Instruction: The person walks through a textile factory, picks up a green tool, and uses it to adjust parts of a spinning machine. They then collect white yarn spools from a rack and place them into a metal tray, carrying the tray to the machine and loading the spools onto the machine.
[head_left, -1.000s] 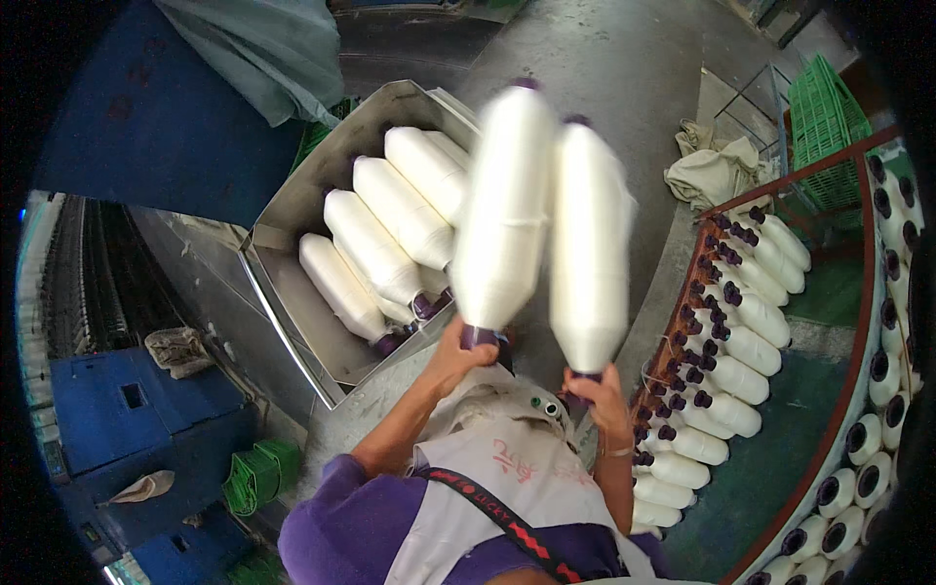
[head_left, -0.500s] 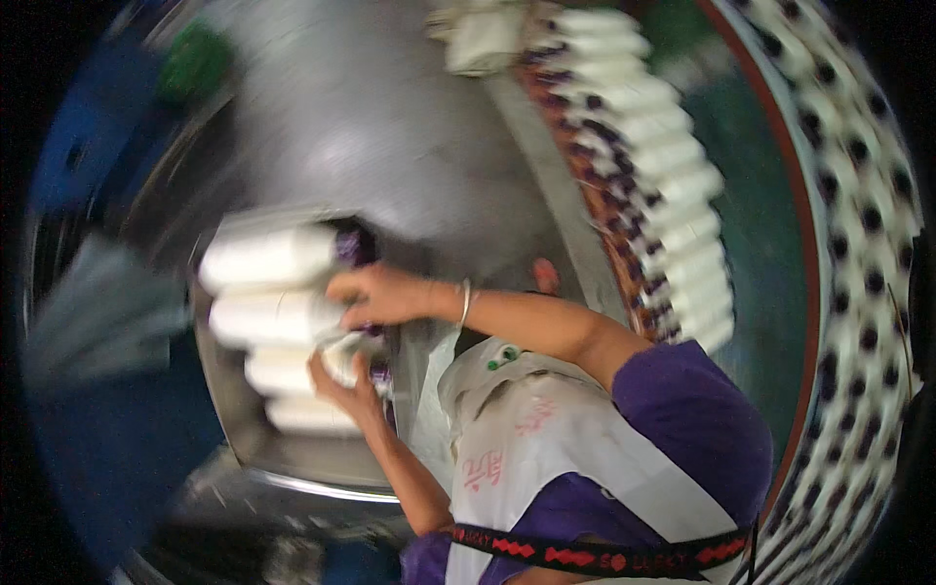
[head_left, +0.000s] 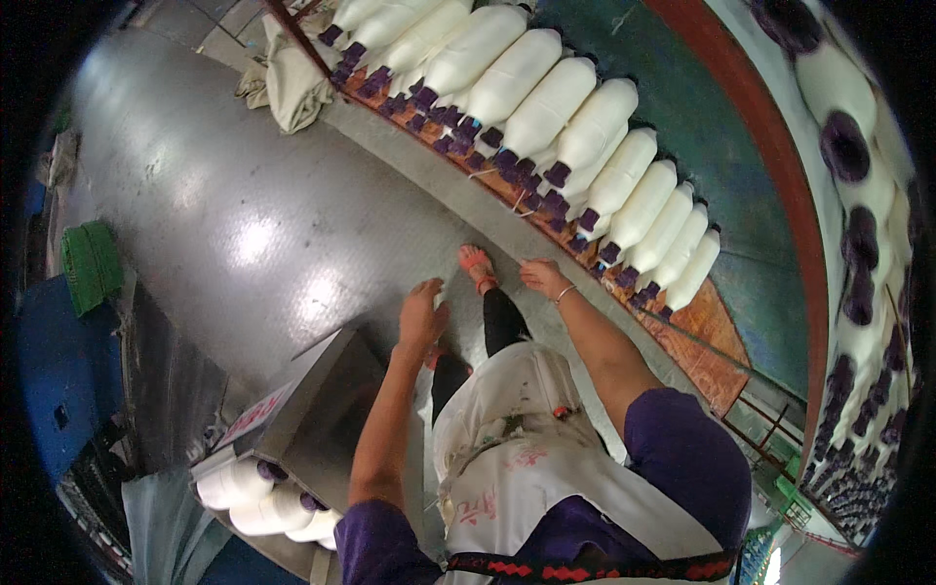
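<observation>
My left hand (head_left: 421, 314) hangs in the air over the grey floor, fingers stretched and nothing in it. To its right, my right hand (head_left: 543, 277), with a bangle at the wrist, is also bare, its fingers loosely bent but not closed. It is nearest to a stacked row of white roving bobbins (head_left: 512, 93) with purple tube ends, a short way beyond it. By my left forearm stands a metal bin (head_left: 336, 414). Several more white bobbins (head_left: 268, 512) lie in it, partly hidden by its wall and my arm.
The bobbins rest on a reddish-brown board (head_left: 707, 331) along a concrete ledge. A cream cloth (head_left: 295, 88) lies at the row's far end. Many bobbins hang along the right side (head_left: 860, 249). A green roll (head_left: 91, 266) and blue machinery (head_left: 58, 380) stand at left.
Both hands have left the bobbins in the metal bin and moved away to the right, now apart. The view has turned, bringing the stacked row closer and the bin to the lower left.
</observation>
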{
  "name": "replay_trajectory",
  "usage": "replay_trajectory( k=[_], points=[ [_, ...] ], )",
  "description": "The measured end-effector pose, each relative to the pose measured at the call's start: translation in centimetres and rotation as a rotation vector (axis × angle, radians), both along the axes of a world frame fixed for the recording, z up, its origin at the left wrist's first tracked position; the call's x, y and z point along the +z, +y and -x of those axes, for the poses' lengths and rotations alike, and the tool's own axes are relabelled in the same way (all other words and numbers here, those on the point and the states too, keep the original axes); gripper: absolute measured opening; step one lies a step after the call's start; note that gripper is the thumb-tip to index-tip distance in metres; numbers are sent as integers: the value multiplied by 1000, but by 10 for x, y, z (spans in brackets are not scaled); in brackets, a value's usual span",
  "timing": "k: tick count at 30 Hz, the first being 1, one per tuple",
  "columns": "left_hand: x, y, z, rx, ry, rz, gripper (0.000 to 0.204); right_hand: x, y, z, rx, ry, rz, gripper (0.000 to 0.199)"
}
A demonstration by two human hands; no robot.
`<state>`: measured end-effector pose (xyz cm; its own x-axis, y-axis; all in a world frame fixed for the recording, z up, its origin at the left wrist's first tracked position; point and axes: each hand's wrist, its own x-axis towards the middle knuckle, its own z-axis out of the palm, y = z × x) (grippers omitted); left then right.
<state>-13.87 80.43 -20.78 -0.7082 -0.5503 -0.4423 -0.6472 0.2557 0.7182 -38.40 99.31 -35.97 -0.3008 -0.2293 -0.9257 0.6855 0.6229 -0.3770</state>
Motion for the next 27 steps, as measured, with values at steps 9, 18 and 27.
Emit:
replay_trajectory(
  k=[9, 18, 27],
  points=[
    [-168, -53, 312, 61, 112, 251, 80, -30, -88, 196, -490, 88, 390, 39],
    [-86, -25, 245, 161, 262, -989, 31, 78, -43, 238, -368, 46, 343, 6],
    [135, 84, -138, 629, 399, -1049, 48, 262, 5, 24, -46, -369, 565, 21]
  ],
)
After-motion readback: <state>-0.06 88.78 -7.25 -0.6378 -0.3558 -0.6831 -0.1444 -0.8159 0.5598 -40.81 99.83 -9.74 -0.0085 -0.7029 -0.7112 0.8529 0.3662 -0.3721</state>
